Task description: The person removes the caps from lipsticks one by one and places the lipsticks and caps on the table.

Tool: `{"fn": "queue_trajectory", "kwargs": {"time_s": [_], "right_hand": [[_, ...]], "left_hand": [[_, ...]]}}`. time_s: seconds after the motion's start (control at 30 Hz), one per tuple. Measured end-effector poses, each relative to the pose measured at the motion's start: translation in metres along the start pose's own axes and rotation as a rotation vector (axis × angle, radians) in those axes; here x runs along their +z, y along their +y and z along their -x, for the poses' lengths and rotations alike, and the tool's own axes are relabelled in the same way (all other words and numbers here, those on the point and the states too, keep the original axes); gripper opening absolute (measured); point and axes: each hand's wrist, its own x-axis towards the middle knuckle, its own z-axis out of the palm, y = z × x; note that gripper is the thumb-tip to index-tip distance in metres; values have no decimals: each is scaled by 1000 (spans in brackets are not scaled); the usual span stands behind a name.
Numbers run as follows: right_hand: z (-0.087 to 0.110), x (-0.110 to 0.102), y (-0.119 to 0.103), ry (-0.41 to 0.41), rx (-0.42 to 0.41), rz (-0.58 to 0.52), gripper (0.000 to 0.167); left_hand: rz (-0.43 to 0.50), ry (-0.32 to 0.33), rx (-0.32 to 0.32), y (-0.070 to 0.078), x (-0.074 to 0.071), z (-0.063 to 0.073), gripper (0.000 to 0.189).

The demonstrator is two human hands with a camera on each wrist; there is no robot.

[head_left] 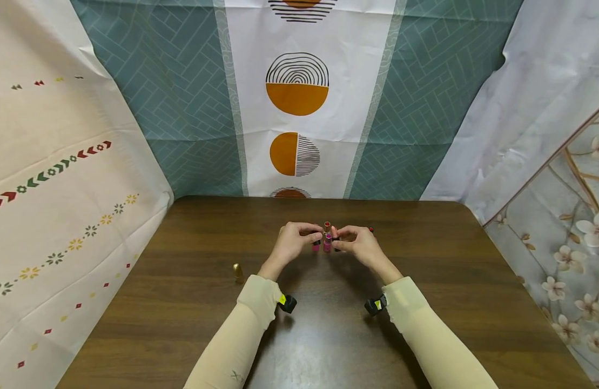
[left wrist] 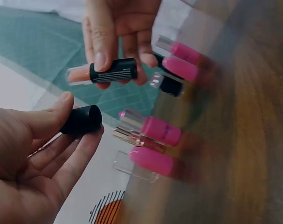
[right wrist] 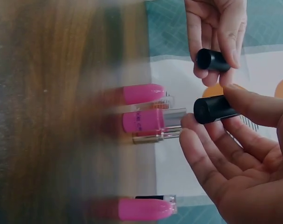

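Observation:
In the left wrist view my left hand (left wrist: pixel 38 144) pinches a hollow black lipstick cap (left wrist: pixel 83 119) between thumb and fingers, its round mouth facing outward. Across from it my right hand (left wrist: pixel 125 28) holds an uncapped lipstick (left wrist: pixel 114 71) by its black base, the peach-coloured tip showing. Cap and lipstick are apart, held above the table. From the right wrist, the lipstick's black base (right wrist: pixel 215 109) sits between thumb and fingers, its tip hidden. Beyond the hands stand a pink lipstick with lettering (left wrist: pixel 161 131), a gold-and-clear tube (left wrist: pixel 132 136) and rounded pink pieces (left wrist: pixel 150 160).
A small gold lipstick piece (head_left: pixel 238 273) stands alone on the brown wooden table (head_left: pixel 192 324), left of my left wrist. A clear-and-black piece (left wrist: pixel 167 85) is on the far side, by another silver-and-pink lipstick (left wrist: pixel 181 50). Patterned cloth (head_left: pixel 182 108) hangs behind the table's back edge.

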Motion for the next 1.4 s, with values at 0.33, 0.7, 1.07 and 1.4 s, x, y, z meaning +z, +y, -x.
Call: {"fn": "queue_trajectory", "kwargs": {"time_s": [0.33,0.7,1.07,1.4], "right_hand": [[3,4,12,0,-71,142,23],[4,10,24,13,-55,276,13],[2,14,31,5,-11,284,17],[3,16,31,2,-21,273,19]], "left_hand": [[-168,-91,45,0,18,10,19],[-265,-132,43,-7,34,9,18],[-329,-145,48,-9,44,8,18],[-335,-131,61,-13,49,7,22]]}}
